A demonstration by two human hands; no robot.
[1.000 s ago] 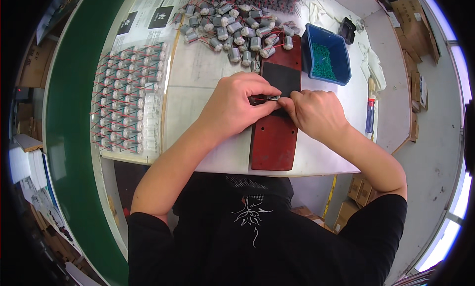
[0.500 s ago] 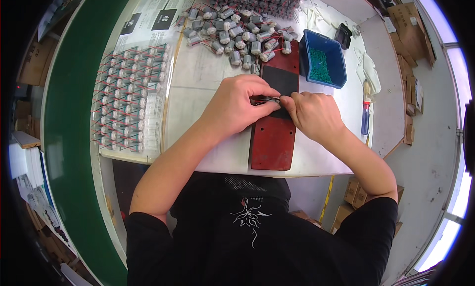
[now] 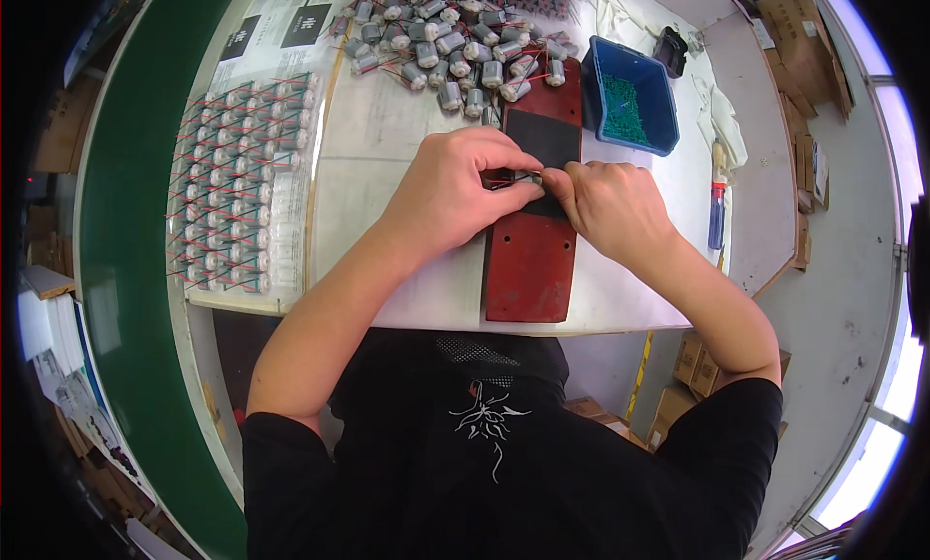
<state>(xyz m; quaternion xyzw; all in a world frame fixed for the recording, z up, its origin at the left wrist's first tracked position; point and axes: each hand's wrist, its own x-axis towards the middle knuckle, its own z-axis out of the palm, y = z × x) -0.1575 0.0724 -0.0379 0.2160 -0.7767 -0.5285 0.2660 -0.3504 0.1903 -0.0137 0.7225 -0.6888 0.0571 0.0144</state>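
Observation:
My left hand [image 3: 450, 187] pinches a small motor [image 3: 524, 176] between thumb and fingers, over the black pad [image 3: 544, 139] on a long red block [image 3: 528, 284]. Closed as well, my right hand [image 3: 618, 206] has its thumb and curled index finger at the end of that motor. What the right fingertips hold, perhaps a thin wire, is too small and covered to make out. Beyond the block lies a loose heap of grey motors [image 3: 450, 43] with red wires.
On the left, rows of motors [image 3: 228, 187] with red and green wires stand on clear plastic. A blue bin [image 3: 657, 124] holds small green pieces [image 3: 623, 109]. Right of it lie a white cloth [image 3: 719, 124] and a red-and-blue handled tool [image 3: 717, 211]. More motors are stacked at the back.
The view has shifted slightly, so the bench sits a little higher and further left. Both hands stay together at the motor, with the right thumb and fingers slightly moved.

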